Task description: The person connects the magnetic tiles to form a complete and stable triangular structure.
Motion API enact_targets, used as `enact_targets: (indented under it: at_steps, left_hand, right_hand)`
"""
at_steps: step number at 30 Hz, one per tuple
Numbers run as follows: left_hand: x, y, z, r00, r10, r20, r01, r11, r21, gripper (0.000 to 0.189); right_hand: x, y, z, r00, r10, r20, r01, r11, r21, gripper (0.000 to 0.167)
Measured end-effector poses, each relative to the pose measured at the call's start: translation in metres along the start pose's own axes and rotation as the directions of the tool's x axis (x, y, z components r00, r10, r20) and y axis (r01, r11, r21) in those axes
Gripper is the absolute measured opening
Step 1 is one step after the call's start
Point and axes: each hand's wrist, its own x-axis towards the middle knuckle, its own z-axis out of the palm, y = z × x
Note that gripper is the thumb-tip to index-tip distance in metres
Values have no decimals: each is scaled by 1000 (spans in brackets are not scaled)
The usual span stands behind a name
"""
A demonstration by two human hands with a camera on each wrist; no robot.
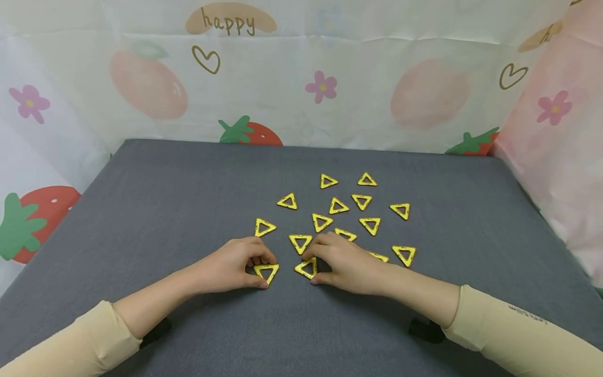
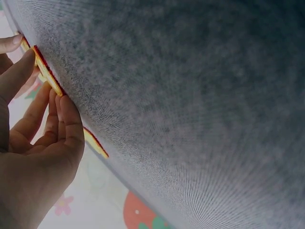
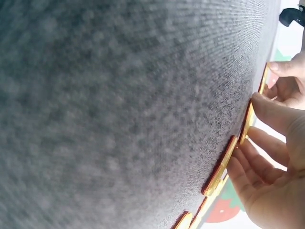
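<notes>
My left hand (image 1: pixel 231 267) pinches a yellow triangle magnetic tile (image 1: pixel 267 266) between thumb and fingers, its point toward me. To the right, my right hand (image 1: pixel 350 267) pinches a second yellow triangle tile (image 1: pixel 303 264) at its right side, its point toward the left. A short strip of cloth separates the two tiles. Both lie low over the dark grey cloth; in the left wrist view the left hand's tile (image 2: pixel 49 75) appears edge-on with a red side. Just beyond the right hand's fingertips is another triangle tile (image 1: pixel 300 237).
Several more yellow triangle tiles (image 1: pixel 361 197) lie scattered beyond and to the right of my hands, some partly hidden by the right hand. One tile (image 1: pixel 257 228) lies beyond the left hand. A printed curtain (image 1: pixel 292 78) hangs behind the grey-covered table (image 1: pixel 188 183).
</notes>
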Motion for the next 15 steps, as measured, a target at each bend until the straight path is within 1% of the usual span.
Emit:
enact_targets:
  at_steps: [3,10,15]
  left_hand:
    - [1,0,0,1000,1,2,-1,1000,-1,31]
    - [2,0,2,1000,-24,12,24,1000,-3,32]
    - [2,0,2,1000,-22,14,22,1000,-2,32]
  right_hand:
    - [0,0,0,1000,4,-7,-4,1000,3,40]
    - [0,1,1,1000,6,-14,-6,1000,9,39]
    - [2,1,1,999,25,-27,-24,999,45,39]
